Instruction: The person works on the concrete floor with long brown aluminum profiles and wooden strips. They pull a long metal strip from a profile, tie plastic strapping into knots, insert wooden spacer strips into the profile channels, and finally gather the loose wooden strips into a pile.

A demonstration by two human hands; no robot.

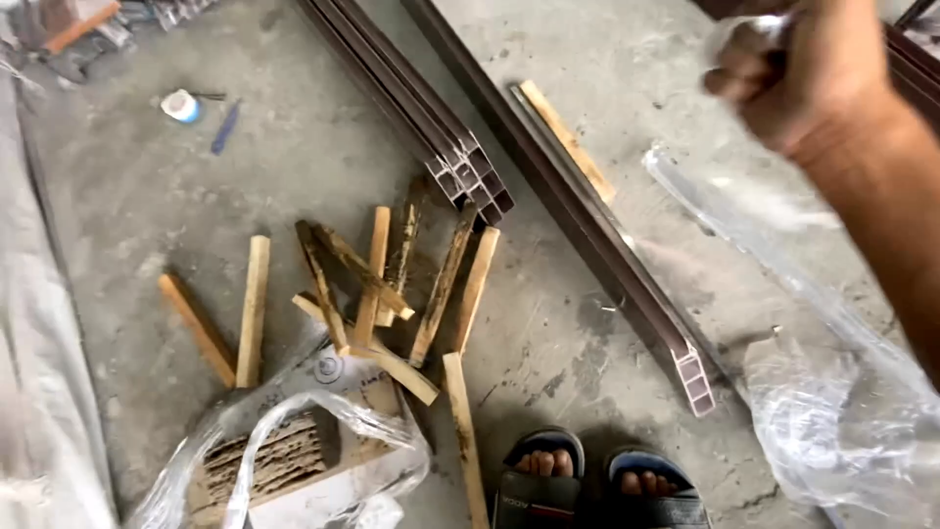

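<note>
Head view: looks down at a concrete floor (pixel 294 167); two sandalled feet (pixel 592 480) stand at the bottom edge
Right hand: right hand (pixel 808 69) is at the top right corner, fingers curled tight into a fist on clear plastic film (pixel 774 225); blurred, so the exact grip is unclear
Left hand: out of view
Film: runs from the fist down the right side as a long twisted strip, then bunches in a crumpled heap near the lower right corner, lying on the floor just right of the long profile
Long profile: dark brown hollow profile (pixel 597 235) lies slanted from the top middle to an open cut end just above the right foot; a pale wooden strip (pixel 568 142) lies along its upper right side
Bundle: a stack of brown profiles (pixel 421 108) comes in from the top edge and ends in open cells at mid-frame, near the sticks
Sticks: loose wooden sticks (pixel 362 284) lie scattered and crossed left of centre; one long stick (pixel 465 431) reaches down to just beside the left foot
Lower left: a wooden block (pixel 274 456) wrapped in more clear film, touching the nearest sticks
Left edge: a grey sheet (pixel 39 343) covers the floor
Far corner: a small white roll (pixel 180 105) and a blue pen-like thing (pixel 225 127) lie well apart from the rest
Open room: bare concrete between the bundle and the white roll; also between the long profile and the sticks
</note>
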